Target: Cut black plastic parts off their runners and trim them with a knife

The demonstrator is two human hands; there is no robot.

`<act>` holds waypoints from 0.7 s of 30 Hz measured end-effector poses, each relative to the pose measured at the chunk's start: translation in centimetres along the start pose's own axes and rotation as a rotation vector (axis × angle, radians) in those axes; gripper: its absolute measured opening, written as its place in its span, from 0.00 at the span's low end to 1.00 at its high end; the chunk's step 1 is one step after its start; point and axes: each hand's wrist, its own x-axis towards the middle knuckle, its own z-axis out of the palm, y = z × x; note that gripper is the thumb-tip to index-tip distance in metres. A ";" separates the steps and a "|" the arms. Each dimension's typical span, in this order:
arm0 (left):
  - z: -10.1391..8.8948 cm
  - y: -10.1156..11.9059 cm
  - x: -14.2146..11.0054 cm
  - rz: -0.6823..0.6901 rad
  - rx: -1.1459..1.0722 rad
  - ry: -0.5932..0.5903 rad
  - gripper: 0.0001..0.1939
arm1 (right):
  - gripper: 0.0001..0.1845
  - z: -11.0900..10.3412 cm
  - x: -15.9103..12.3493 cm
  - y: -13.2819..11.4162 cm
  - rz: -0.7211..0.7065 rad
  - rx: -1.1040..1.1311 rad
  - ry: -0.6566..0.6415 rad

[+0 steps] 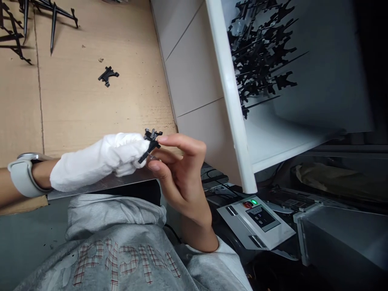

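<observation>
My left hand, in a white glove, is closed on a small black plastic part with notched arms. At the same part is my bare right hand, its index fingertip touching the top edge. Between that hand's thumb and fingers there seems to be a small clear piece, too small to name. A similar black bracket lies alone on the cardboard-covered table beyond my hands.
Long black frame-like pieces lie at the table's far left. To the right, a white bin holds a heap of black parts. Below it sits a control box with a red knob, a green light and a screen.
</observation>
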 end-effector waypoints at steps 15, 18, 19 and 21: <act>-0.2 2.4 0.3 -0.079 -0.056 0.017 0.09 | 0.17 0.0 -0.6 -0.4 0.104 0.031 0.010; -0.4 1.6 -0.2 -0.050 -0.051 0.020 0.09 | 0.15 -0.1 -0.5 -0.8 0.189 0.056 0.022; -0.5 1.4 -0.3 -0.046 -0.052 0.016 0.09 | 0.16 -0.1 -0.5 -0.9 0.206 0.062 0.029; -0.6 1.0 -0.4 -0.060 -0.056 0.017 0.10 | 0.17 -0.2 -0.5 -1.0 0.231 0.074 0.043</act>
